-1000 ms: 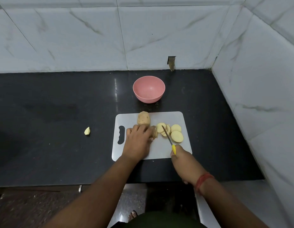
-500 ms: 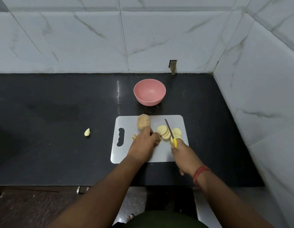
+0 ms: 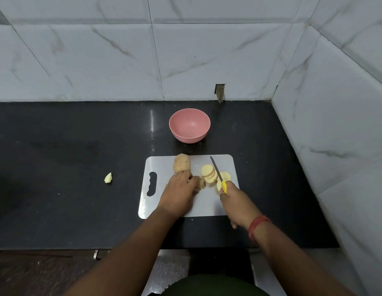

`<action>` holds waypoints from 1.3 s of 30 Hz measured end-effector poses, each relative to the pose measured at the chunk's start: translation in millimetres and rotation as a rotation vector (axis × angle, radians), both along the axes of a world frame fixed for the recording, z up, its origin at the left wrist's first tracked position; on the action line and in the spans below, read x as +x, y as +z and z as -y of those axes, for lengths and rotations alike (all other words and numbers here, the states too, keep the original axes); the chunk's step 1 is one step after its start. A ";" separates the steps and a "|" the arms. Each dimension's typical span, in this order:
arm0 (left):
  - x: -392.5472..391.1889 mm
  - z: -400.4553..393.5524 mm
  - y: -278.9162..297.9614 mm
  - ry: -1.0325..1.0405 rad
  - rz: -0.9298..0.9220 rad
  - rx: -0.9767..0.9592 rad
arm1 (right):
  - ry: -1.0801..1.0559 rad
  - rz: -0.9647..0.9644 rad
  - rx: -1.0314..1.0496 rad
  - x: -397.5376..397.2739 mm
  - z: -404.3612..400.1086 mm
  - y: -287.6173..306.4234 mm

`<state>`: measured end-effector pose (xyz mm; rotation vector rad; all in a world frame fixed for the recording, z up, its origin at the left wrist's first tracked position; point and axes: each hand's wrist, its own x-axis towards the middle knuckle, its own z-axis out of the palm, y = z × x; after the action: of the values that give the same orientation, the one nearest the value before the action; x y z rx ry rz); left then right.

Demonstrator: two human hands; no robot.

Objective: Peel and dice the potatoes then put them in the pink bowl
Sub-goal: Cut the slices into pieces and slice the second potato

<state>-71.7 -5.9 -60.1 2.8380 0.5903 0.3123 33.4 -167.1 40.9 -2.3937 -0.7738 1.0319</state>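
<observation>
A white cutting board (image 3: 164, 165) lies on the black counter. An unpeeled potato (image 3: 181, 163) sits at its far edge. My left hand (image 3: 179, 193) rests on the board just below it, fingers curled round a small brown potato piece (image 3: 202, 183). Pale round potato slices (image 3: 209, 174) are stacked to the right, with more (image 3: 225, 175) beyond the blade. My right hand (image 3: 237, 205) grips the yellow-handled knife (image 3: 218, 175), blade pointing away over the slices. The empty pink bowl (image 3: 189, 125) stands behind the board.
A loose pale potato piece (image 3: 108, 178) lies on the counter (image 3: 57, 167) left of the board. Tiled walls close off the back and the right side. The counter's front edge runs just below my wrists.
The view has shifted down slightly. My left hand has drawn a little toward me, still on the brown piece. My right hand and knife have stayed over the slices.
</observation>
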 end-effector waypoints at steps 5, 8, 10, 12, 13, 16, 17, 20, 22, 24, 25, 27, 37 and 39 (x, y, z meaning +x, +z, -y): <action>-3.0 2.2 1.7 0.052 0.004 0.025 | -0.017 -0.008 -0.003 5.1 3.2 -3.9; -8.0 3.6 0.6 0.060 0.035 0.033 | -0.059 -0.019 -0.006 8.9 5.2 -9.5; -12.2 5.6 -0.5 0.056 0.073 0.040 | -0.123 -0.009 0.013 13.1 7.0 -14.9; -15.7 7.4 -0.6 0.054 0.106 0.035 | -0.204 0.014 0.052 19.0 9.1 -23.0; -17.0 8.3 -1.1 0.051 0.116 0.031 | -0.238 0.035 0.072 21.9 9.4 -27.9; -17.8 10.7 -5.6 0.039 0.124 -0.016 | -0.293 0.113 0.135 28.0 7.6 -45.1; -17.0 11.3 -6.8 0.046 0.117 -0.053 | -0.299 0.118 0.150 29.1 6.0 -50.3; -11.2 13.7 -6.1 0.079 0.081 -0.149 | -0.280 0.111 0.162 30.2 -2.1 -59.0; -6.0 16.3 -2.8 0.093 0.072 -0.186 | -0.282 0.107 0.170 30.0 -8.1 -60.1; -0.4 19.3 0.5 0.107 0.065 -0.212 | -0.276 0.107 0.174 31.4 -13.0 -61.3; 2.3 20.6 1.7 0.114 0.061 -0.223 | -0.270 0.105 0.176 32.6 -14.8 -62.2; 5.7 22.4 3.9 0.125 0.054 -0.229 | -0.278 0.089 0.188 34.9 -16.6 -63.0; -13.6 24.5 -5.0 0.208 0.151 0.054 | -0.209 0.135 0.293 12.8 -15.0 -68.3; -12.8 25.1 -7.2 0.200 0.119 0.081 | -0.182 0.131 0.306 8.0 -16.6 -69.1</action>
<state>-84.5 -31.0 -67.4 2.8151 0.8553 0.5480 41.4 -150.5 -28.2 -2.2323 -0.6869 0.6387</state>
